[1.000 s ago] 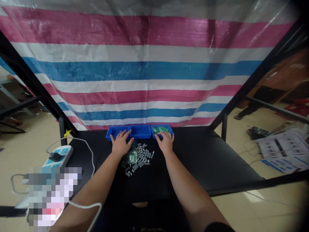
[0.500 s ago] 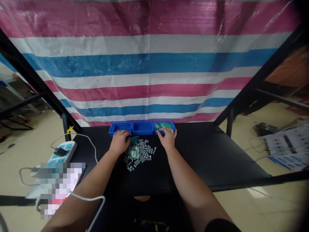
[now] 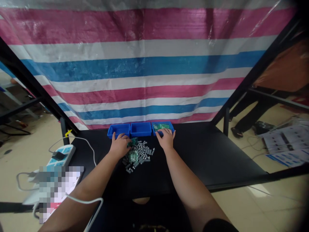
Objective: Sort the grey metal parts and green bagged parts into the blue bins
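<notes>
L hand at bin, R hand on PCBs

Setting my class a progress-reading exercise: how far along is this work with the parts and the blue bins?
Done: some green circuit boards already lie in the rightmost blue bin. In hand: the right hand has its fingers at that bin's front rim, and the left hand sits beside a green board. Left: a loose heap of grey metal cylinders lies on the black table.
</notes>
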Demonstrator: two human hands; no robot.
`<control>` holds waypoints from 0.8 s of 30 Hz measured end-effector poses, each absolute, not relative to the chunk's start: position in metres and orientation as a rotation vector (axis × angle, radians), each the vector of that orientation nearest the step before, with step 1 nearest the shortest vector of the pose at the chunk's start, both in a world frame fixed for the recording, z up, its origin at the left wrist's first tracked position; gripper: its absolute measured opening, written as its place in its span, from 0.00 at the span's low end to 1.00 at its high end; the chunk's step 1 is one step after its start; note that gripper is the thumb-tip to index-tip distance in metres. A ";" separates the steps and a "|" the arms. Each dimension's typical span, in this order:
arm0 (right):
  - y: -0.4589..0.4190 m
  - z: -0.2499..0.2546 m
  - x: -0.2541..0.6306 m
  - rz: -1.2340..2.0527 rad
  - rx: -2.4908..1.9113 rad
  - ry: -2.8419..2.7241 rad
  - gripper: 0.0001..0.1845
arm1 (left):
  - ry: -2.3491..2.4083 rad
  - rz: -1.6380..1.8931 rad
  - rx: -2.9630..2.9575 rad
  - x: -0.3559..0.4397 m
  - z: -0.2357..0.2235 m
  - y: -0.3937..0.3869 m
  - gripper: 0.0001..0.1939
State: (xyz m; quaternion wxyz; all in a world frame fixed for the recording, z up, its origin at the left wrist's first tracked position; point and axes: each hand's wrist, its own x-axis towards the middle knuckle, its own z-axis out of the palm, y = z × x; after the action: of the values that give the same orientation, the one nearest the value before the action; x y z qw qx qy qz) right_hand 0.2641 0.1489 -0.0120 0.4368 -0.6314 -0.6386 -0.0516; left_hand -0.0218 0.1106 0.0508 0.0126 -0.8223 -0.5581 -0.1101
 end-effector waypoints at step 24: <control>0.154 -0.013 0.278 -0.057 -1.554 -1.488 0.09 | -1.781 -0.726 -2.486 0.035 0.115 0.146 0.14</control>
State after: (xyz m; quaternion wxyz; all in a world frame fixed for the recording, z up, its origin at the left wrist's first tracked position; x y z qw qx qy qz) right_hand 0.2783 0.1539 -0.0133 0.4746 -0.6355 -0.6086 -0.0235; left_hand 0.0354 0.1465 0.1153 -0.0007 -0.7910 -0.5665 -0.2309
